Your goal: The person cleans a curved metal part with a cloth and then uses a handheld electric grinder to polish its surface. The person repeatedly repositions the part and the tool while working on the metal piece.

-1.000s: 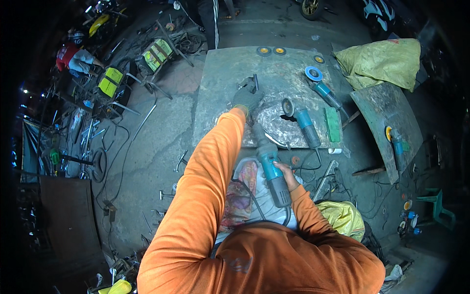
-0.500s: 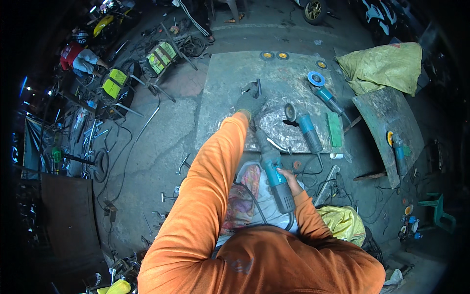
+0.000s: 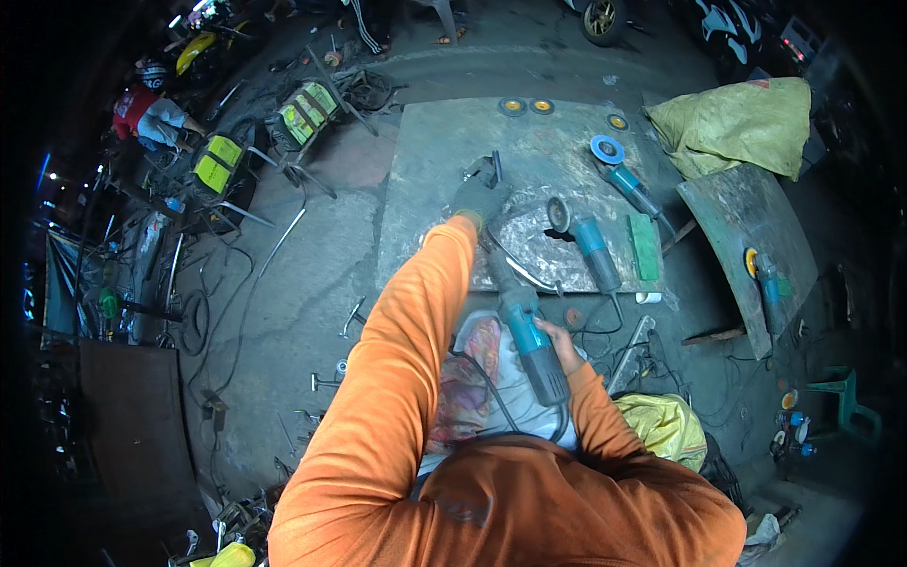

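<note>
Grinder [image 3: 532, 350] lies lengthwise before the person's chest, its nose aimed just short of twelve o'clock, at the near edge of the board [image 3: 435, 142]. The bare right hand [image 3: 564, 348] lies along its four o'clock side, thumb on the casing and fingers bent around it, though the underside of the grip is hidden. The gloved left hand [image 3: 480, 197], up at twelve, seems curled around a dark bar [image 3: 497, 168]; glove and bar are too alike to tell how tightly.

The chief risk, as I judge it, is that nose: it ends just beside the left wrist, so a kick or slip toward eleven could catch glove or sleeve [image 3: 397, 321]. Whether the motor runs, I cannot tell. With one hand apparently carrying the tool, a jerk might twist it loose.

The cable [image 3: 484, 383] loops toward seven over the cloth [image 3: 463, 397]; a tug could snag it, and loose fabric might wind into anything spinning. The second grinder [image 3: 592, 248] sits at one o'clock with its disc [image 3: 559, 214] standing clear of the board; a careless sweep of the left arm toward three could knock it. Bare right fingers would have no cover from sparks
</note>
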`<act>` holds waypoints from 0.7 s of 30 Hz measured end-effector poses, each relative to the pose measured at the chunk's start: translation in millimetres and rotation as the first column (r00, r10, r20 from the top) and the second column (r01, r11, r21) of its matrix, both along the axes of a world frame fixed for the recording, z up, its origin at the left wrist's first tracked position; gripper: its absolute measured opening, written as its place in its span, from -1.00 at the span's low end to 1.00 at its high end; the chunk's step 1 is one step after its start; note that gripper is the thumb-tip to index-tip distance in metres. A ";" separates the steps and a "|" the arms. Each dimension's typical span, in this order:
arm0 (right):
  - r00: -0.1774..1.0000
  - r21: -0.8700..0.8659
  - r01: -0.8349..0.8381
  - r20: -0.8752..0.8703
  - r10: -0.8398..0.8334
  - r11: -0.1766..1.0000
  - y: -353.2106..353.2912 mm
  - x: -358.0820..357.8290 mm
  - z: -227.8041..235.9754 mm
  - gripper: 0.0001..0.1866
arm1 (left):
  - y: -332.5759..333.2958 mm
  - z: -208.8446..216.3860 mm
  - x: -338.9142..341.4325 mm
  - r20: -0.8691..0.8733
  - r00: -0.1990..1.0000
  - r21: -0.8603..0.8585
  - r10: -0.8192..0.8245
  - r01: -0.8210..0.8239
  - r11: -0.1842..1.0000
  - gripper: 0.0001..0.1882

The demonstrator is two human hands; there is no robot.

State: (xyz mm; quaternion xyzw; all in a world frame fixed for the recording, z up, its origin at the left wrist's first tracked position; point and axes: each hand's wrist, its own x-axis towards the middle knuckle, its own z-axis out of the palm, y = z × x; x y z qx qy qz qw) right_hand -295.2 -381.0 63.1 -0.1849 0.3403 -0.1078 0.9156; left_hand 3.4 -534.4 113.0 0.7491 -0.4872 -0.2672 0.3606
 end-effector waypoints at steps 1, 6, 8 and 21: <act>0.999 0.007 -0.002 -0.049 0.002 1.000 -0.7 -0.3 -0.3 -0.41 | -0.2 -0.7 0.4 -0.052 0.999 0.014 -0.003 0.003 1.000 -0.20; 1.000 0.032 -0.017 -0.018 0.017 0.999 1.5 -7.0 0.5 -0.41 | -0.5 0.9 3.4 0.026 1.000 0.054 0.005 -0.006 0.998 -0.22; 1.000 0.003 0.001 0.032 -0.001 1.000 0.8 -7.8 -0.8 -0.40 | -0.1 2.1 2.5 0.084 0.996 0.063 -0.010 0.005 0.998 -0.23; 0.996 0.019 -0.005 0.084 0.003 1.000 -7.5 -13.4 -19.9 -0.39 | 1.2 5.7 -2.7 0.092 0.995 0.128 0.028 -0.039 0.991 -0.20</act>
